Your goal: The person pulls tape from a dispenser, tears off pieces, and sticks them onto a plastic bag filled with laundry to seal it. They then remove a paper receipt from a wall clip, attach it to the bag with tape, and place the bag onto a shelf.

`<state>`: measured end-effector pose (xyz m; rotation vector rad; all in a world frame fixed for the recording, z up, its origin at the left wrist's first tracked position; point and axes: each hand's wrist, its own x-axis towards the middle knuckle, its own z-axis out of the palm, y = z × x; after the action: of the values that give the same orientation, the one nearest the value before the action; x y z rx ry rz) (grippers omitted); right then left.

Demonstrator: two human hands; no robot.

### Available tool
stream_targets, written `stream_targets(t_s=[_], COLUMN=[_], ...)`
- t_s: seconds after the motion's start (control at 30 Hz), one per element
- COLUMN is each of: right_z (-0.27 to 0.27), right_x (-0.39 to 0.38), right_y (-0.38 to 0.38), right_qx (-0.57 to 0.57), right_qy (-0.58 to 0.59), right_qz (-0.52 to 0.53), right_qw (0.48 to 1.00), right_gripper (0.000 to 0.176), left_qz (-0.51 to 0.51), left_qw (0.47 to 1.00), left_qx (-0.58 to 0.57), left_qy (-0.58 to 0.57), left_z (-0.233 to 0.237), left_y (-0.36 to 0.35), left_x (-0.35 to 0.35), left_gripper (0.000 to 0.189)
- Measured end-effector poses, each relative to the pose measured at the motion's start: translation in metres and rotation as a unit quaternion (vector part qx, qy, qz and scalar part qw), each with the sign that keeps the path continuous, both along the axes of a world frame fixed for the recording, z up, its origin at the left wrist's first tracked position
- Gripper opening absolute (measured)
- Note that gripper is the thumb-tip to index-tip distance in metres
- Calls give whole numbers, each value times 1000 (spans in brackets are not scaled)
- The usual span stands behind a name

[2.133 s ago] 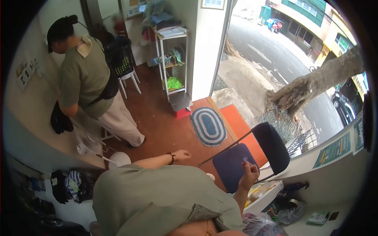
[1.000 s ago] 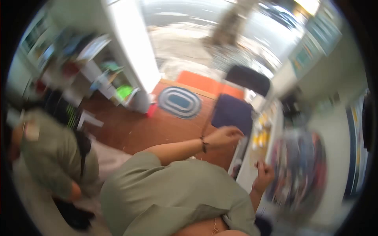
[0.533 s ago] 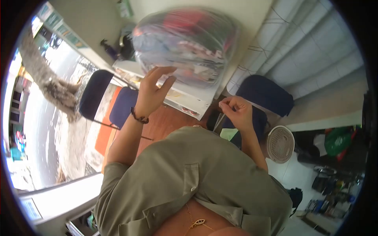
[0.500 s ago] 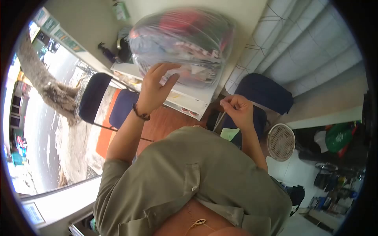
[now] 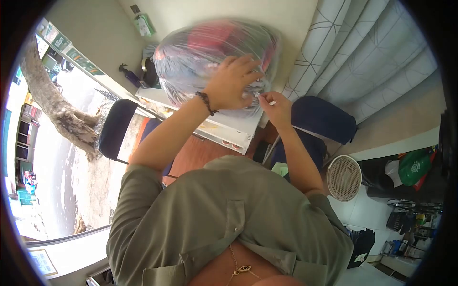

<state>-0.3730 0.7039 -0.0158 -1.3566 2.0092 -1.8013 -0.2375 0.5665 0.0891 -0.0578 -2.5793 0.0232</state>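
A big clear plastic bag (image 5: pixel 179 62) stuffed with what look like folded clothes rests on a white shelf unit (image 5: pixel 241 125). My left hand (image 5: pixel 231 85), a dark beaded bracelet at its wrist, reaches across the front of the bag with fingers spread. Close beside it, at the bag's lower right side, my right hand (image 5: pixel 276 108) is closed in a pinch. Something small and whitish shows at its fingertips, but I cannot tell what it is.
Dark blue chairs stand left (image 5: pixel 117 128) and right (image 5: pixel 319 117) of the shelf. A dark spray bottle (image 5: pixel 129 75) is left of the bag. Grey curtains (image 5: pixel 362 57) hang at the right, above a round beige perforated lid (image 5: pixel 343 178). A window shows a tree trunk (image 5: pixel 62 105).
Both hands have moved forward to the bag. My left hand went up and right across its front, its fingers spreading. My right hand, still pinched, rose and shifted slightly left.
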Motion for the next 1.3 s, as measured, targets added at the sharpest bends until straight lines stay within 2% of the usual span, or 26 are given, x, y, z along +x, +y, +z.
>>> stream_targets(t_s=[0.13, 0.23, 0.33, 0.43, 0.53, 0.57, 0.6, 0.63, 0.67, 0.73, 0.77, 0.8, 0.83, 0.9, 0.97, 1.0, 1.07, 1.1, 1.17, 1.2, 1.27, 1.3], right_z=[-13, -16, -7, 4, 8, 0, -5, -4, -13, -9, -23, -7, -10, -20, -25, -26, -23, -17, -23, -33, -57, -57], right_x=[-5, -18, -25, -45, -72, -83, -94, -101, -111, -120, -131, -124, -136, -153, -160, -168, -173, -173, -186, -203, -241, -236], right_y=[-16, -19, -11, -4, -9, -17, -26, -35, -46, -59, -71, -73, -81, -94, -100, -105, -108, -106, -109, -116, -134, -144], right_qx=[-9, 51, 66, 101, 187, 169, 167, 160, 161, 168, 147, 146, 172, 160, 135, 148, 160, 175, 213, 241, 312, 298], right_qy=[9, 12, -7, -42, 41, 63, 128, 154, 129, 139, 83, 116, 118, 114, 10, 10, -29, 8, 8, 43, 169, 157], right_qz=[-51, -28, -42, -28, -10, -3, -2, 20, 52, 79, 109, 92, 118, 183, 264, 281, 323, 315, 327, 310, 318, 320], right_qw=[999, 998, 997, 994, 982, 984, 978, 975, 977, 973, 980, 978, 971, 963, 955, 948, 932, 933, 921, 919, 879, 886], right_gripper=[22, 22, 24, 31, 38, 42, 43, 44, 43, 33, 31, 32, 33, 28, 19, 18, 18, 15, 7, 14, 32, 27], left_qz=[14, 42, 40, 39, 42, 39, 58, 63, 85, 93, 111, 118, 123, 63, 43, 35, 53, 95, 198, 249, 361, 407], left_qw=[987, 975, 981, 979, 981, 981, 976, 980, 973, 976, 975, 971, 967, 977, 982, 983, 991, 988, 979, 967, 924, 898], left_qx=[-156, -218, -175, -189, -179, -178, -204, -184, -212, -190, -179, -200, -216, -201, -164, -148, -85, -64, 5, 48, 125, 164], left_qy=[-24, -30, -68, -61, -62, -67, -50, -32, -37, -49, -66, -59, -56, 44, 86, 108, 91, 104, 46, 22, -11, -27], left_z=[-25, -35, -32, -32, -30, -28, -31, -46, -47, -45, -42, -40, -39, -41, -57, -65, -91, -104, -136, -155, -189, -204], left_y=[0, -8, -9, -12, -10, -10, -9, -15, -14, -8, -4, -2, 1, 0, 8, 10, 17, 23, 35, 46, 74, 88], left_x=[-32, -49, -50, -51, -53, -54, -57, -62, -62, -58, -58, -54, -48, -30, -1, 15, 53, 74, 119, 140, 182, 203], left_gripper=[46, 38, 26, 20, 17, 16, 18, 21, 25, 25, 25, 26, 26, 26, 24, 23, 21, 22, 22, 22, 21, 21])
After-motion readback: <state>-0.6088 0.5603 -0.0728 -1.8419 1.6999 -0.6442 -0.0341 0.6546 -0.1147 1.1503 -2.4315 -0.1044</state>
